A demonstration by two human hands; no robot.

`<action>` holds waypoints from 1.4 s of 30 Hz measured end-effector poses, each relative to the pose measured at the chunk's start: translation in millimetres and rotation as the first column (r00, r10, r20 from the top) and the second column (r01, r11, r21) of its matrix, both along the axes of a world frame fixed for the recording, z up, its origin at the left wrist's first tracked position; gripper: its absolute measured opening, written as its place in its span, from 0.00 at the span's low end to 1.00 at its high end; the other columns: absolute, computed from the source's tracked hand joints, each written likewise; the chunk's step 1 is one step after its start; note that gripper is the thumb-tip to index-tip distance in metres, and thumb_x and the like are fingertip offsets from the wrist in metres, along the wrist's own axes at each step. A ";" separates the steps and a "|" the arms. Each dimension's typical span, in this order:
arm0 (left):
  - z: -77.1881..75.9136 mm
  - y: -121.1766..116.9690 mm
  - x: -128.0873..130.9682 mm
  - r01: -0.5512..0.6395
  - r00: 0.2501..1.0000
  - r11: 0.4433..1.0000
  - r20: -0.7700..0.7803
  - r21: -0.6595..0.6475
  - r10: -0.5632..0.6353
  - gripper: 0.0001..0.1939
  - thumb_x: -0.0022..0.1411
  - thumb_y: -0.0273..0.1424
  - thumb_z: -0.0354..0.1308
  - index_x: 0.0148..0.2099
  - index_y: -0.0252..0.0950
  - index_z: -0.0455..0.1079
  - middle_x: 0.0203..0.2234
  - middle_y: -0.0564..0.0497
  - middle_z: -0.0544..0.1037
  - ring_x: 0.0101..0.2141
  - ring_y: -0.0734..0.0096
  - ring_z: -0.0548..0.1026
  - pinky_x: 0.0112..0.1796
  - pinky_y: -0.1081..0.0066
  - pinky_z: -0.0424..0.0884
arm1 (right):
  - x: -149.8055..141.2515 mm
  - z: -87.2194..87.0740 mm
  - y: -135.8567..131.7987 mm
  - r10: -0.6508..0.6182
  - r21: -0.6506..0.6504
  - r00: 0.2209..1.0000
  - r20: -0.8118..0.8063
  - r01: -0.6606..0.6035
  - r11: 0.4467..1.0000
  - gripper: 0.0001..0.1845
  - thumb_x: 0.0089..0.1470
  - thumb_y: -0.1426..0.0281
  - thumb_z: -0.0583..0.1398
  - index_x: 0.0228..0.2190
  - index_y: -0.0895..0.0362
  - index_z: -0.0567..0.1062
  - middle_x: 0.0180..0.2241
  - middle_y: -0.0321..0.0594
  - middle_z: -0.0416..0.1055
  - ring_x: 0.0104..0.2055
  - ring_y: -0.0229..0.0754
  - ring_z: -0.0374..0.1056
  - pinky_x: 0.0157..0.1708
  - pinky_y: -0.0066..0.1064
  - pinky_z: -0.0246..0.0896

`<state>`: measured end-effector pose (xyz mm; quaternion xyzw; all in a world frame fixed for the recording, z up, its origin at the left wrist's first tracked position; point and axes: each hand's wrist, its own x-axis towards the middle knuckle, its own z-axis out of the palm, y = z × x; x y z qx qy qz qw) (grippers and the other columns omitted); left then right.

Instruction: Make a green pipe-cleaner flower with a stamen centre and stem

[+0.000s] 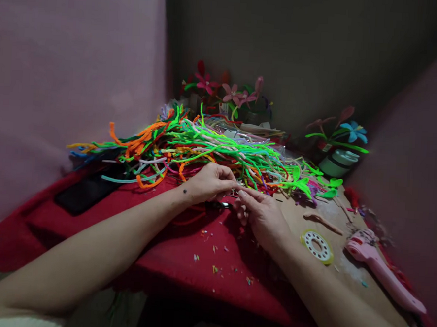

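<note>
Over the front of the red cloth, my left hand [214,184] and my right hand [262,214] meet fingertip to fingertip. Thumb and forefinger of each are pinched together. Whatever lies between them is too small and dim to name. Just behind the hands spreads a big heap of coloured pipe cleaners [219,146], mostly green with orange, white and red. Below the left fingers, a dark object with a shiny part [223,205] is partly covered by my hands.
A black phone [85,190] lies at left. On cardboard [293,212] at right sit a yellow-rimmed tape roll [316,246] and a pink glue gun [385,272]. Pipe-cleaner flowers [232,93] stand behind; a mint-green container [339,163] is at right. Scraps [215,269] dot the red cloth [183,260].
</note>
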<state>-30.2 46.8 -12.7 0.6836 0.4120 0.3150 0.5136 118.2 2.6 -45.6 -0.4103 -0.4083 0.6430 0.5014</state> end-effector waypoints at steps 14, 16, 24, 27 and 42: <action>0.4 -9.1 5.7 0.058 0.975 0.998 -0.217 0.018 -0.052 0.11 0.54 0.35 0.53 0.26 0.33 0.68 0.10 0.58 0.64 0.11 0.82 0.58 0.14 0.80 0.51 | 9.4 -2.2 1.2 -0.145 -0.099 0.977 -0.157 0.131 0.986 0.12 0.32 0.72 0.69 0.24 0.63 0.76 0.20 0.37 0.71 0.17 0.30 0.63 0.13 0.20 0.56; 7.0 -2.4 -1.8 0.021 0.975 0.999 -0.221 0.040 -0.012 0.11 0.54 0.36 0.53 0.30 0.32 0.70 0.11 0.58 0.65 0.12 0.81 0.59 0.15 0.79 0.52 | 13.5 0.7 0.3 -0.146 -0.098 0.978 -0.148 0.132 0.986 0.12 0.32 0.71 0.69 0.23 0.63 0.75 0.19 0.37 0.71 0.17 0.30 0.63 0.13 0.20 0.56; 6.2 17.1 -23.5 0.263 0.776 0.865 -0.626 0.427 0.073 0.05 0.51 0.28 0.55 0.29 0.35 0.72 0.25 0.52 0.73 0.28 0.73 0.69 0.30 0.76 0.62 | 19.7 -10.5 -1.2 -0.064 -0.118 0.997 -0.047 0.058 0.991 0.14 0.36 0.67 0.68 0.24 0.62 0.73 0.19 0.38 0.71 0.15 0.30 0.62 0.11 0.19 0.52; 1.7 11.0 -19.6 0.386 0.635 0.798 -0.761 0.464 0.135 0.07 0.54 0.29 0.52 0.31 0.36 0.71 0.29 0.49 0.73 0.30 0.70 0.70 0.29 0.74 0.61 | 19.8 -12.8 -1.9 -0.047 -0.110 0.998 -0.031 0.043 0.993 0.14 0.37 0.65 0.68 0.25 0.62 0.74 0.18 0.35 0.70 0.15 0.29 0.61 0.11 0.18 0.51; -15.0 6.0 -12.0 0.523 0.449 0.663 -0.835 0.535 0.319 0.10 0.61 0.28 0.44 0.41 0.37 0.64 0.35 0.47 0.71 0.29 0.68 0.71 0.21 0.72 0.53 | 22.6 -14.3 0.8 -0.007 -0.086 0.998 -0.061 0.002 0.996 0.13 0.40 0.66 0.66 0.27 0.63 0.76 0.19 0.35 0.70 0.16 0.29 0.61 0.12 0.18 0.52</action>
